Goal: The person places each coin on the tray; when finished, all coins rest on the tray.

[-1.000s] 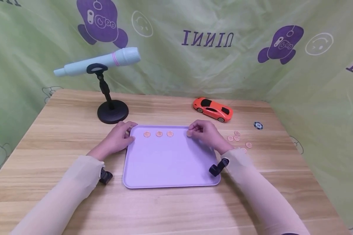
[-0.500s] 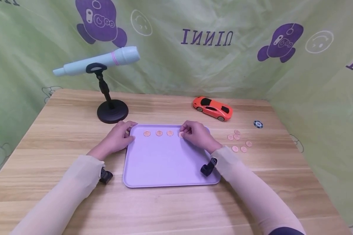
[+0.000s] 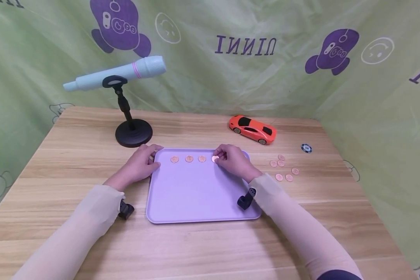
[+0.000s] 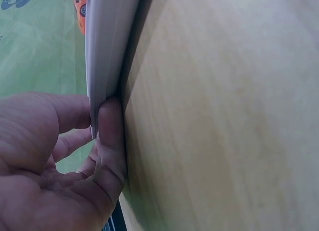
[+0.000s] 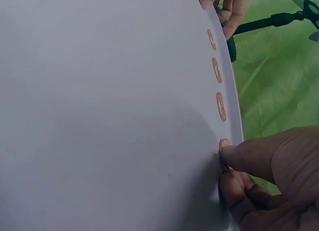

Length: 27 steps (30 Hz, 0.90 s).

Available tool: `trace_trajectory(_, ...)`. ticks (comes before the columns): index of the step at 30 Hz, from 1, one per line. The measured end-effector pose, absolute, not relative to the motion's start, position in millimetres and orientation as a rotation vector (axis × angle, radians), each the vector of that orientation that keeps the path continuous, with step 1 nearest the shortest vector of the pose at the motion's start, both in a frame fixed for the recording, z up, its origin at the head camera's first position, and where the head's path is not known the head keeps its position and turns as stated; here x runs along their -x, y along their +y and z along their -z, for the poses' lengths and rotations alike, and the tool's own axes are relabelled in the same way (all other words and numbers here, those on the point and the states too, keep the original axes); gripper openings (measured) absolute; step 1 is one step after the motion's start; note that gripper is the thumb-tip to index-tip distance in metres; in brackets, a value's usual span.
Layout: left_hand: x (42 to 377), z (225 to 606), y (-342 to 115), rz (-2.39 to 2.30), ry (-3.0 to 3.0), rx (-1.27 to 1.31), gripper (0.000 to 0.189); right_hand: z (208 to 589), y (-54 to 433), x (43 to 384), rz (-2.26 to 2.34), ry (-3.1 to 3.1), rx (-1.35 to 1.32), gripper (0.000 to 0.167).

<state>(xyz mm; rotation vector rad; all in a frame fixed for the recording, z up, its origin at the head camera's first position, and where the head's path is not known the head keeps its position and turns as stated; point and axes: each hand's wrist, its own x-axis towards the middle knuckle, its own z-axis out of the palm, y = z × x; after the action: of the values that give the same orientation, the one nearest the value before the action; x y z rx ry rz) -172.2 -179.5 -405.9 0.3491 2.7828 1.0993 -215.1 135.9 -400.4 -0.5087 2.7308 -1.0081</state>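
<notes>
Left hand (image 3: 137, 164): we gripped the tray's (image 3: 201, 198) far-left corner.
Right hand (image 3: 233, 160): we pinched a coin (image 3: 214, 158), likely lining it up.
Coin row (image 3: 189, 159): next probably needed gentle letting go.

A hand could pass over the near middle of the flat lilac rectangular tray (image 3: 196, 194). Round copper-coloured coins (image 3: 189, 159) and the right hand (image 3: 233, 160) obstructed its far side, the left hand (image 3: 140, 162) its far left corner. Behind, room lay between the black round-based stand (image 3: 134, 134) and orange toy car (image 3: 252, 130).
</notes>
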Motion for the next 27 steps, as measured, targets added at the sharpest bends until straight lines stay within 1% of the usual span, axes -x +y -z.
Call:
trace_trajectory(17,171.6,406.4,-180.0,-1.097,2.797,-0.348,0.05,399.0,133.9,215.2,0.951,2.737,0.518,0.013)
trace_trajectory(27,172.1,409.1,-179.1,-1.121,2.814,-0.371,0.049,392.7,145.0,211.6,0.981,2.771,0.541,0.017)
